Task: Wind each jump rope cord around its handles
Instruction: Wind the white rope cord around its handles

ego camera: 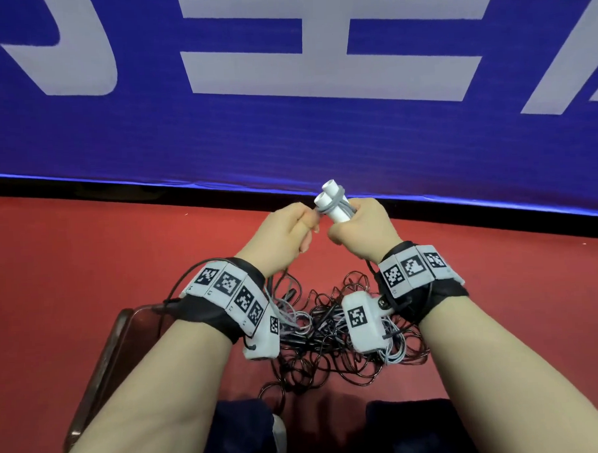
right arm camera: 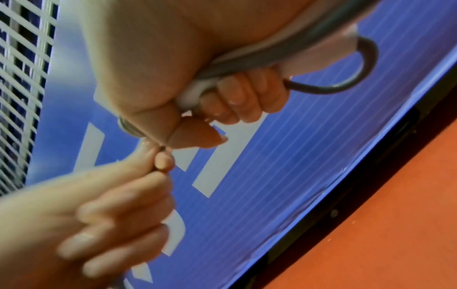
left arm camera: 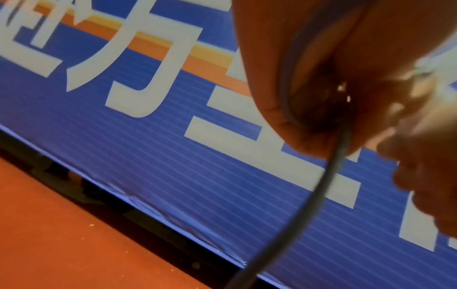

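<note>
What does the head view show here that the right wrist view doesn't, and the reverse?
Only the head view shows the tangled pile of ropes on the red floor, both marker wristbands, and the handles' open white ends.

Only the right wrist view shows the right hand's fingers curled under the handles, a grey cord loop beyond them, and a white grille at left.

Both show the right hand gripping the white handles, the left hand pinching the grey cord, and the blue banner.

Head view looks down on both wrists; each close wrist view shares the blue banner (ego camera: 287,137).
</note>
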A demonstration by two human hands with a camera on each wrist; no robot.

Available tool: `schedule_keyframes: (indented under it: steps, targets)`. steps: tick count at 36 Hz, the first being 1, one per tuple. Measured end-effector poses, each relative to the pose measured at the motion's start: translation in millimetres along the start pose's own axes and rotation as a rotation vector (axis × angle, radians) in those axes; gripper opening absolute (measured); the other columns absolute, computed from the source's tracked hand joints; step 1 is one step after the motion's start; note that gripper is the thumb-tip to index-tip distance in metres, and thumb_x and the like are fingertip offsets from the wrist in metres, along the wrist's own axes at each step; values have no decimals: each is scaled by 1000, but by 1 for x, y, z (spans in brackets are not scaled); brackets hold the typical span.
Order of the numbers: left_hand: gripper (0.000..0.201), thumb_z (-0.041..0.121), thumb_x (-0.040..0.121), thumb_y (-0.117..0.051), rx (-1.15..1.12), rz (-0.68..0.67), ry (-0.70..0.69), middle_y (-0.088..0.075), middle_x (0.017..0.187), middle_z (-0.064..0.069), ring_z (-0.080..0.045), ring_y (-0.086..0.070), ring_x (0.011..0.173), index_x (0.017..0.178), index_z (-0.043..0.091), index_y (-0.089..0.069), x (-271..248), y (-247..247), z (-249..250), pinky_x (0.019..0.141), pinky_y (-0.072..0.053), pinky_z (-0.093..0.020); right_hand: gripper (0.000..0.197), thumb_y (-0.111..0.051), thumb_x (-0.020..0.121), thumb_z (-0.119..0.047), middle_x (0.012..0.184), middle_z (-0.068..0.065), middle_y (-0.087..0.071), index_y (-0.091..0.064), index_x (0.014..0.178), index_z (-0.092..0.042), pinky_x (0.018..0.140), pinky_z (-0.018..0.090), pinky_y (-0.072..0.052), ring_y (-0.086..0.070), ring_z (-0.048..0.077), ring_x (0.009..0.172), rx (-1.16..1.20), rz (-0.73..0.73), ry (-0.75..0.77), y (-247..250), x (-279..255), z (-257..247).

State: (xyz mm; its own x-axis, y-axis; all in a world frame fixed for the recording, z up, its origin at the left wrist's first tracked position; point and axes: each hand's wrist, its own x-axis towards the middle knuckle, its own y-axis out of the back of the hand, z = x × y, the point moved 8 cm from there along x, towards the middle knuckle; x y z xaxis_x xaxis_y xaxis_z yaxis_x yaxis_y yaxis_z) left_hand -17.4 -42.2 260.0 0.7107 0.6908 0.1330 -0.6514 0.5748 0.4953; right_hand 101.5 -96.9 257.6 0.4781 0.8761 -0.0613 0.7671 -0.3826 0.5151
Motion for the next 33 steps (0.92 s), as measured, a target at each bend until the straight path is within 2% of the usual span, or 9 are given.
schedule_keyframes:
  steps: [4,9,13,15,17,20,23,28,33]
  targets:
    - [31,26,104,-38,-60,-181,168,-47,54,4,-8,-42,38,79,12,-50,-6,-23,-12,46,-43,-24,21,-63,71,-8,56,-2,-51,-49,59,-19,55,27,-39,-49,19,53,-164,48,-72,1,8,21]
    - [27,17,103,-33,-230,-362,377,-36,53,1,-6,-27,34,80,11,-45,-23,-53,-20,36,-28,-17,2,-59,74,-17,67,1,-57,-57,75,-19,61,27,-43,-55,22,61,-435,106,-188,20,19,53]
    - [26,15,99,-30,-67,-429,414,-38,55,1,-7,-28,33,76,14,-42,-27,-66,-19,38,-26,-14,8,-58,77,-22,66,-1,-52,-59,83,-18,63,28,-41,-52,22,61,-622,123,-243,26,20,72]
    - [30,21,100,-30,113,-443,355,-44,61,0,-12,-36,44,74,14,-42,-24,-67,-13,44,-31,-21,6,-58,78,-23,65,-1,-51,-58,82,-18,64,28,-41,-54,25,67,-690,121,-248,26,20,75]
    - [34,26,100,-32,304,-439,284,-47,66,-1,-18,-40,55,70,13,-42,-20,-65,-8,52,-30,-27,7,-59,79,-24,65,-2,-51,-57,83,-19,64,28,-42,-56,25,68,-771,91,-234,21,18,76]
    - [33,32,93,-44,649,-361,186,-46,62,3,-18,-43,56,64,17,-41,-17,-49,-7,52,-31,-26,8,-59,82,-25,67,-3,-52,-58,86,-18,63,27,-45,-59,21,68,-919,-31,-164,-2,14,77]
    - [22,22,87,-48,915,-224,69,-43,61,4,-23,-48,65,65,18,-44,-15,-34,-4,59,-34,-27,7,-56,86,-25,67,-3,-50,-56,87,-18,64,28,-46,-58,20,70,-1047,-164,-82,-32,7,77]
    - [11,16,84,-49,1006,-154,-3,-49,75,1,-26,-47,71,74,21,-51,-13,-19,-1,64,-33,-30,11,-55,86,-23,72,-2,-53,-61,91,-16,64,29,-45,-56,21,68,-1171,-371,76,-75,-8,66]
    - [8,18,80,-50,975,-112,131,-53,81,-5,-31,-49,78,75,17,-56,-12,6,-19,67,-34,-30,9,-53,81,-20,73,-2,-51,-56,90,-18,65,30,-45,-54,24,70,-1190,-490,274,-95,-22,43]
